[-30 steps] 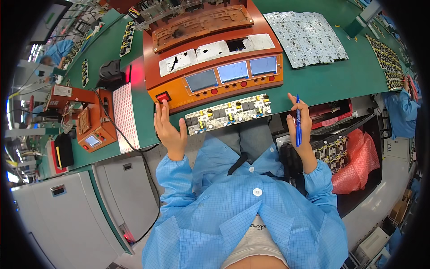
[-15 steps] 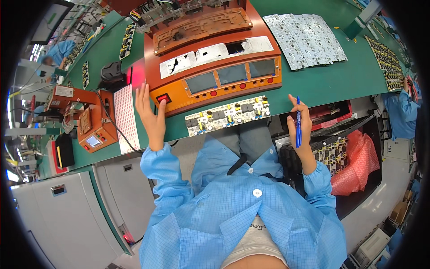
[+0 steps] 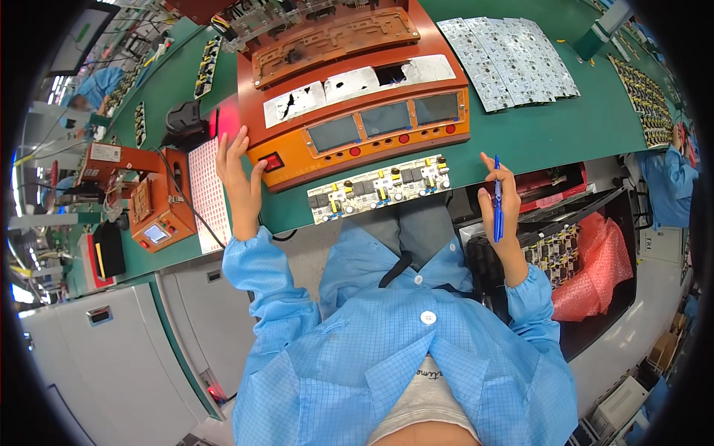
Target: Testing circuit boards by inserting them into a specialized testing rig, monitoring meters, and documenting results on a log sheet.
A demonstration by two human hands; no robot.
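My left hand [image 3: 238, 175] is open, fingers spread, holding nothing, just left of the orange test fixture [image 3: 357, 111] and its red switch [image 3: 271, 161]; my right hand [image 3: 502, 204] grips a blue pen [image 3: 497, 201] upright; circuit board panel [image 3: 381, 187] lies between my hands

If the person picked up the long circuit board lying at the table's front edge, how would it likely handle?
The circuit board looks like a thin flat panel, so probably stiff and fairly light. Its top is crowded with small upright parts, so it is likely fragile there and best gripped by the edges. Lying flat on the green table, it should slide rather than roll.
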